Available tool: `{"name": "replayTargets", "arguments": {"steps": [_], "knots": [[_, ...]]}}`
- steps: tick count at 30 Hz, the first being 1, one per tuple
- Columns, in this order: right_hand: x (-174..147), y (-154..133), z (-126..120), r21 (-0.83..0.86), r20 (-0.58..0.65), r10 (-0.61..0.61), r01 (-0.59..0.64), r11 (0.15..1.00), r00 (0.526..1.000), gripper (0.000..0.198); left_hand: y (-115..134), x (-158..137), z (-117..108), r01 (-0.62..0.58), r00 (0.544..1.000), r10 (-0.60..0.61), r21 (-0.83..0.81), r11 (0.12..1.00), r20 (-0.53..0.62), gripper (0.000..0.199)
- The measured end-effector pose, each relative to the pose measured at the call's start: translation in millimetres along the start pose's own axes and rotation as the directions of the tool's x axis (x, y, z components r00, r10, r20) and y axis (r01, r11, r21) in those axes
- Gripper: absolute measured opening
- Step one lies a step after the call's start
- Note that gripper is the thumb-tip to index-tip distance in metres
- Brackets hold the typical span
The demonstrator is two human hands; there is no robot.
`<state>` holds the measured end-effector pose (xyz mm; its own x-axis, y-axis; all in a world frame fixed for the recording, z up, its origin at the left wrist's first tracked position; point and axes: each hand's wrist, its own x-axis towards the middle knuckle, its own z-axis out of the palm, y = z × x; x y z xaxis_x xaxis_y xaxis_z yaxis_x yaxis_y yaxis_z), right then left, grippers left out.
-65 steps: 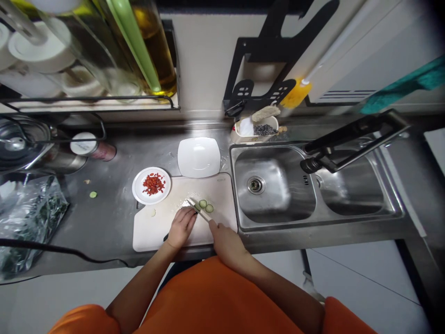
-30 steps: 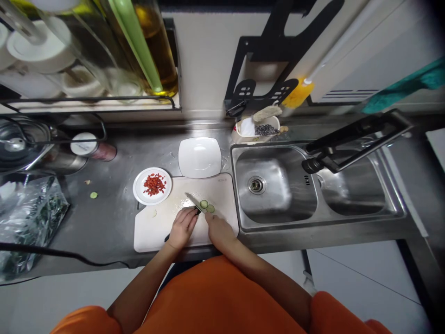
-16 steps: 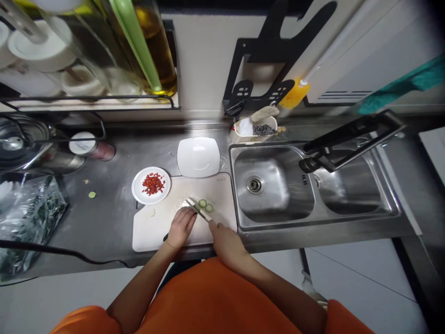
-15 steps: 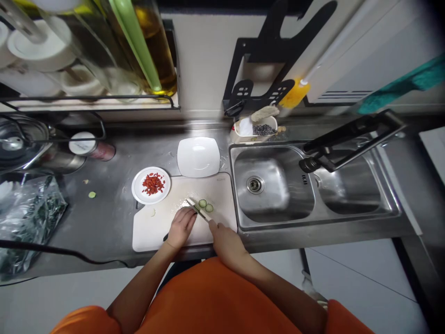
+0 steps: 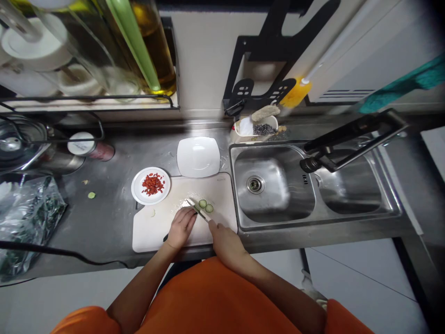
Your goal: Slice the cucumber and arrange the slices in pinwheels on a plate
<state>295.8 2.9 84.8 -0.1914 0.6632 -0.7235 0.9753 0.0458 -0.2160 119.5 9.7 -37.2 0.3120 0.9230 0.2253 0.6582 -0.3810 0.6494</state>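
Note:
My right hand [image 5: 225, 241] is closed round the handle of a small knife [image 5: 199, 210], whose blade slants up and left over the cutting board [image 5: 219, 236]. Just left of the blade, my left hand [image 5: 181, 227] is closed over a cucumber; most of it is hidden under the fingers, and a dark green end [image 5: 166, 237] shows beside the wrist. Two round cucumber slices [image 5: 209, 208] lie flat to the right of the blade. A thin pale piece [image 5: 152, 213] rests on the board's left part, and wet specks dot its middle.
Behind the board stand a white square plate [image 5: 198, 157] and a small white plate [image 5: 135, 190] bearing red chopped pieces. A double sink [image 5: 274, 185] with a black faucet [image 5: 333, 139] adjoins on the right. On the left are a plastic bag [image 5: 31, 218], a jar [image 5: 92, 146] and a cucumber end [image 5: 91, 195].
Almost nothing differs. Both hands, the knife and the slices keep their places; the view has shifted very slightly.

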Motion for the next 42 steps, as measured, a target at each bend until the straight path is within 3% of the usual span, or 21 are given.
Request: {"name": "replayTargets", "arguments": {"steps": [28,42], "knots": [[27.9,-4.8,6.5,-0.001,-0.064,-0.053,0.053,0.999,0.997,0.038,-2.2,0.4,0.6,0.006,1.000,-0.006,-0.028,1.000,0.007,0.021],[54.4,-5.3,16.0,0.120,-0.071,-0.075,0.083,0.989,0.995,0.037,-3.2,-1.2,2.0,0.004,1.000,-0.004,-0.011,1.000,-0.002,0.022]]}}
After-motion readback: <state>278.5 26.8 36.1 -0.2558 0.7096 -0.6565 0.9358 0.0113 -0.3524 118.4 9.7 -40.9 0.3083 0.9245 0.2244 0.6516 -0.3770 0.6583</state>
